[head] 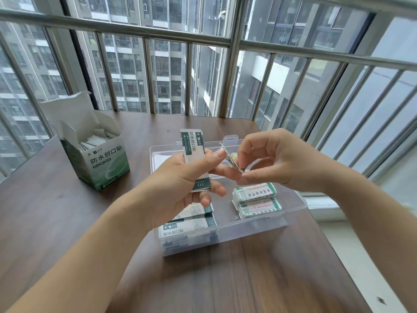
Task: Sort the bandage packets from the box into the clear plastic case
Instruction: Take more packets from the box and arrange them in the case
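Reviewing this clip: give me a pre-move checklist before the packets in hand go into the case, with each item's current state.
1. Left hand grips the tall packet stack: ok.
2. Right hand pinches the small packet securely: ok.
3. Clear case open, lid back: ok.
4. Near-left compartment already holds matching dark green packets: ok.
5. Near-right compartment holds light green packets; whether the small packet matches: cannot tell.
6. Box open with packets left: ok.

a high-rise flat's balcony: wooden table [67, 211] behind window railing [234, 44], apartment towers [140, 71] outside.
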A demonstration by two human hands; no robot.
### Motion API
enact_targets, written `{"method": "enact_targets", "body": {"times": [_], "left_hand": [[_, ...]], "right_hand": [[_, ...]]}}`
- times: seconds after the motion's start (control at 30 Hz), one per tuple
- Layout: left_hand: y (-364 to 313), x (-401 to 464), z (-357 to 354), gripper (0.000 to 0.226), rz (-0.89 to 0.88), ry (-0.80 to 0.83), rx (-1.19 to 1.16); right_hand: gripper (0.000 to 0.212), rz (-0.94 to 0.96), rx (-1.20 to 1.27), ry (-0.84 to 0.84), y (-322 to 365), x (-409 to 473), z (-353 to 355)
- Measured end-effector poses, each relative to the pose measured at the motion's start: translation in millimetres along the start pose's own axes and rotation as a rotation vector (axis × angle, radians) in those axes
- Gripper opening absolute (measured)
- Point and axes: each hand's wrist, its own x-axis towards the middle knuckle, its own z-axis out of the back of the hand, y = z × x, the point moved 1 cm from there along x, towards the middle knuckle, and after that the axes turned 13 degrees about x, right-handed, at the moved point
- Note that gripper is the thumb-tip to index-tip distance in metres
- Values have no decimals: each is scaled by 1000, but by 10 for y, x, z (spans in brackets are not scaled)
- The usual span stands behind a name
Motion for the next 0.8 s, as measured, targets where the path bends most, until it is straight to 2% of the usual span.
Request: {"method": "enact_targets", "body": {"times": [0.13, 0.23, 0.33, 0.53, 0.8], "left_hand": [[-14, -1, 19, 30, 15, -89, 4], [25, 14, 16, 33, 2, -109, 116], [58, 19, -32, 35, -30, -69, 216], [60, 16, -44, 34, -61, -54, 240], [61, 16, -36, 34, -71, -36, 236]], "right_hand": [[27, -51, -154, -22, 17, -77, 170], [18, -171, -440, 83, -19, -144, 302], [18, -240, -668, 211, -47, -155, 301], [15, -211, -856, 385, -92, -56, 229], [13, -94, -1054, 392, -153, -39, 150]]}}
